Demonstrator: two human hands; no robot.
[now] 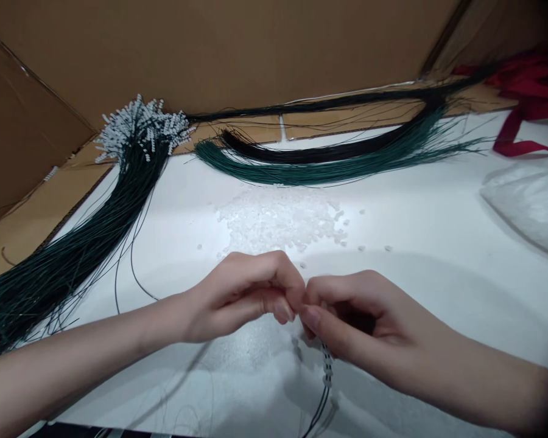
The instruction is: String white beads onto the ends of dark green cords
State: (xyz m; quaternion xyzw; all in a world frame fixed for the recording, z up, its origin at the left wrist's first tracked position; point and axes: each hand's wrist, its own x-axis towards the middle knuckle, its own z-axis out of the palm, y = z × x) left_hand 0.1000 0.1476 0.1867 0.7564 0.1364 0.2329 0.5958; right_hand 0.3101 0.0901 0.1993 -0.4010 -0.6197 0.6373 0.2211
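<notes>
My left hand (249, 295) and my right hand (374, 322) meet at the fingertips above the front middle of the white tabletop (438, 225). The right thumb and forefinger pinch a dark strand threaded with small whitish beads (327, 368). Its beaded part hangs below the right fingers, and two dark ends run on down toward the front edge. Thumb and index finger of the left hand are closed against the right fingertips; what they hold, if anything, is hidden. Just beyond both hands lies a spread of clear little beads (278, 219).
A thick bundle of dark green wires with white beaded tips (141, 131) lies at the left. Loose green and black wires (319, 167) curve along the back by a cardboard wall (237, 48). Red ribbon (525, 115) and a clear plastic bag (534, 201) are at the right.
</notes>
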